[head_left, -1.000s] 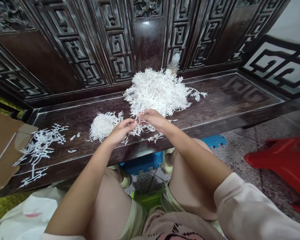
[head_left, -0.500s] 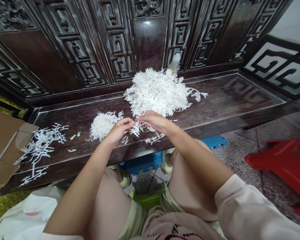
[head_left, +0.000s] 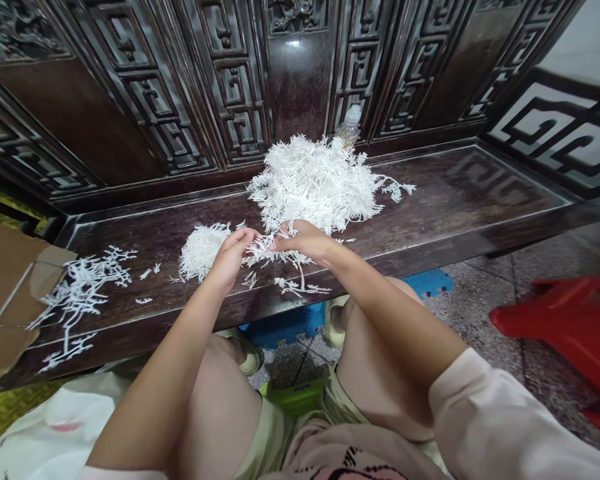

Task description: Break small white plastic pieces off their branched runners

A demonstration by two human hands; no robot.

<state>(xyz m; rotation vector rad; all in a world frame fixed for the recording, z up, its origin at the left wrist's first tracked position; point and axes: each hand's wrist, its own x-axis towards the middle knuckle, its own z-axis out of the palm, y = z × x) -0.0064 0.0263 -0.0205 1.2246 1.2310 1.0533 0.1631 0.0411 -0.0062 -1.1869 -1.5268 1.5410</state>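
Note:
My right hand (head_left: 307, 241) is closed around a white branched piece (head_left: 300, 257), whose thin sprigs hang below the fingers over the bench's front edge. Closed at the fingertips, my left hand (head_left: 234, 255) pinches the sprigs at the left end of this piece. Just behind my hands rises a large heap of white branched pieces (head_left: 320, 183). A smaller white pile (head_left: 200, 253) lies to the left of my left hand. Bare white stems (head_left: 93, 283) are gathered at the bench's left end.
The dark wooden bench (head_left: 445, 200) has a carved back. A capped clear bottle (head_left: 351, 125) stands behind the large heap. Cardboard (head_left: 10, 287) with a metal wire handle is at the left. A red plastic stool (head_left: 565, 320) stands on the floor at the right.
My left hand has shifted slightly left and up. The white piece between my hands now spreads wider, and its sprigs and stem hang lower.

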